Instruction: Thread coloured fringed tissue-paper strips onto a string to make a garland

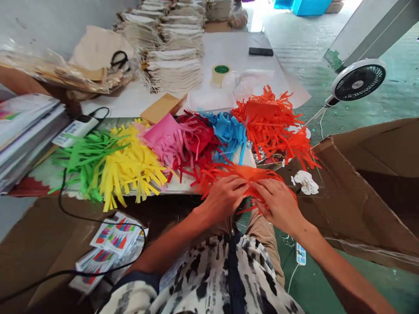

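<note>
Over the table's front edge, my left hand (225, 195) and my right hand (277, 199) pinch a sheet of orange fringed tissue paper (250, 173) by its uncut middle band. Its thin strips fan out to both sides. The fingers of both hands are curled closed on it, with the thumbs partly hidden. Behind lie bunches of fringed paper: green (87, 159), yellow (132, 163), pink (168, 137), dark red (199, 146), blue (228, 131) and a large orange heap (270, 120) at the right.
Stacks of cream bundles with strings (175, 65) stand at the back. A tape roll (219, 75), a black phone (261, 52) and a clear plastic tray (209, 101) lie nearer. A fan (358, 83) and an open cardboard box (369, 183) are at right; printed packets (114, 237) sit lower left.
</note>
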The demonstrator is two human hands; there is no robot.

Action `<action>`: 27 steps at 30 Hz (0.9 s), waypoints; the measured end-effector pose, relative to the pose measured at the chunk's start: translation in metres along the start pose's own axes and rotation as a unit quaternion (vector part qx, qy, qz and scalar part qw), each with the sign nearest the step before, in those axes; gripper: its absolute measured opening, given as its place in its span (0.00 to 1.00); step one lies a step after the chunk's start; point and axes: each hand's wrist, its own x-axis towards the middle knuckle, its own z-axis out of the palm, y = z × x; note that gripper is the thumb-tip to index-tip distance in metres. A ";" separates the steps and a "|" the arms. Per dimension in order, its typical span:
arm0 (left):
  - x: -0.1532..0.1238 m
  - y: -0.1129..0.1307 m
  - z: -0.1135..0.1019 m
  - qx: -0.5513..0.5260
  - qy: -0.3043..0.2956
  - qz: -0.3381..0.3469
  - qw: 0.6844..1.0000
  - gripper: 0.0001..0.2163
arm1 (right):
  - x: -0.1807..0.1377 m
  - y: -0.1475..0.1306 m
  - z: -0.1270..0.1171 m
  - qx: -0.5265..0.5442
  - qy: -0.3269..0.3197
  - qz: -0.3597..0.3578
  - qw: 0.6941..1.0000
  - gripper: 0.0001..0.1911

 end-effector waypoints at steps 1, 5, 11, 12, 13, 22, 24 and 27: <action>0.001 0.000 -0.005 -0.011 0.000 -0.014 1.000 0.12 | -0.002 0.001 0.003 0.011 0.004 0.011 1.000 0.20; 0.006 -0.007 -0.021 -0.078 -0.007 -0.090 0.993 0.09 | 0.002 0.011 0.005 0.100 0.019 0.074 0.992 0.13; 0.025 -0.012 -0.027 -0.030 -0.021 -0.261 0.965 0.06 | 0.021 0.011 0.004 0.077 0.045 0.214 0.973 0.12; 0.028 -0.012 -0.027 -0.008 -0.029 -0.272 0.962 0.06 | 0.023 0.009 0.005 0.055 0.043 0.229 0.971 0.13; 0.031 -0.012 -0.026 0.013 -0.039 -0.282 0.959 0.07 | 0.024 0.009 0.006 0.031 0.039 0.238 0.970 0.15; 0.043 -0.018 -0.018 0.113 -0.092 -0.299 0.943 0.11 | 0.034 0.006 0.007 -0.079 0.012 0.238 0.968 0.19; 0.043 -0.017 -0.016 0.119 -0.095 -0.297 0.943 0.11 | 0.035 0.005 0.007 -0.090 0.007 0.238 0.967 0.18; 0.043 -0.015 -0.013 0.122 -0.079 -0.286 0.947 0.11 | 0.036 0.003 0.008 -0.104 0.000 0.239 0.965 0.17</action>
